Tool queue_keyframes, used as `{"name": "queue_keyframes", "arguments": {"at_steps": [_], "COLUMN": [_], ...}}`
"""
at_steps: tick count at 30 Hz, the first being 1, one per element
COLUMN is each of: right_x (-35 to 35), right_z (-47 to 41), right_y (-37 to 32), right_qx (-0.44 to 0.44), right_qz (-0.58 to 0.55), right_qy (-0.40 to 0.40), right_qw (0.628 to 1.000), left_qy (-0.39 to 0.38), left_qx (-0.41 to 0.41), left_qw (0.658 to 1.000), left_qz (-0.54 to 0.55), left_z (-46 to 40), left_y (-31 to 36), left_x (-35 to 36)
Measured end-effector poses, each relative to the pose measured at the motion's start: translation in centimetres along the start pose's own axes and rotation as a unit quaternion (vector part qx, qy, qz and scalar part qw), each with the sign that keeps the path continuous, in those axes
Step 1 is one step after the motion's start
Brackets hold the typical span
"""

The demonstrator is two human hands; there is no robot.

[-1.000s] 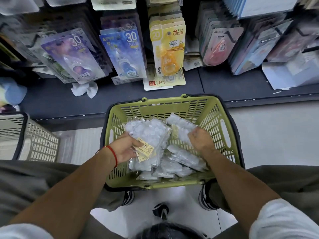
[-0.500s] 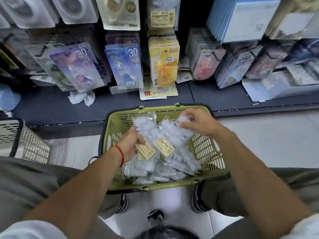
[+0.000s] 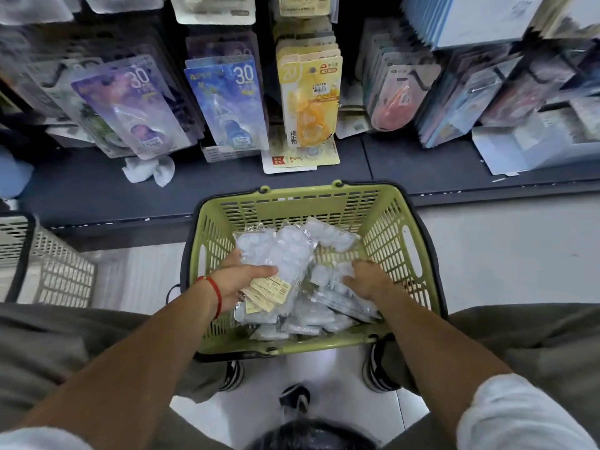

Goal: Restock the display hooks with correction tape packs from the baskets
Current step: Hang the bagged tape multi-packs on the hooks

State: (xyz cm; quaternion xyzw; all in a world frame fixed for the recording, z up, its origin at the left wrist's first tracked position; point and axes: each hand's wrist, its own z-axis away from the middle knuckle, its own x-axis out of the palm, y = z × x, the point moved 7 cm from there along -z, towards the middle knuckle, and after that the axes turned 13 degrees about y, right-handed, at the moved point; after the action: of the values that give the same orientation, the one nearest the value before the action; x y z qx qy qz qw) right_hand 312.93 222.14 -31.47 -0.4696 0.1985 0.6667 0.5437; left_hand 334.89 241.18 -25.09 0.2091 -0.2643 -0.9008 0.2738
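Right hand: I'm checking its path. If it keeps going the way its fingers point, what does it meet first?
The right hand points into the green basket; it would probably meet the clear packs at its fingertips.

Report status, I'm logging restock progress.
Left hand gripping clear packs. Right hand reaching among packs inside green basket. Nothing blocking.

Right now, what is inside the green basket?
The green basket holds clear bags of correction tape packs. The left hand grips a bundle of bags with tan labels; the right hand reaches into the pile. The basket's bottom is mostly covered.
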Motion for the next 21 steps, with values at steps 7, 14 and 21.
{"name": "queue_keyframes", "arguments": {"at_steps": [7, 14, 21], "right_x": [-1.9, -9.0, -17.2], "right_z": [0.0, 4.3, 6.8], "right_y": [1.9, -4.6, -10.0], "right_qx": [0.087, 0.107, -0.001], "right_qz": [-0.128, -0.631, -0.689], "right_qy": [0.028, -0.061, 0.027], "right_qw": [0.988, 0.766, 0.725], "left_qy": [0.030, 0.038, -0.004], "left_qx": [-0.022, -0.001, 0.171], "left_qw": [0.995, 0.987, 0.962], "left_qz": [0.097, 0.155, 0.211], "left_z": [0.2, 2.5, 8.9], "left_y": [0.7, 2.7, 11.3], "left_x": [0.0, 1.8, 3.1]}}
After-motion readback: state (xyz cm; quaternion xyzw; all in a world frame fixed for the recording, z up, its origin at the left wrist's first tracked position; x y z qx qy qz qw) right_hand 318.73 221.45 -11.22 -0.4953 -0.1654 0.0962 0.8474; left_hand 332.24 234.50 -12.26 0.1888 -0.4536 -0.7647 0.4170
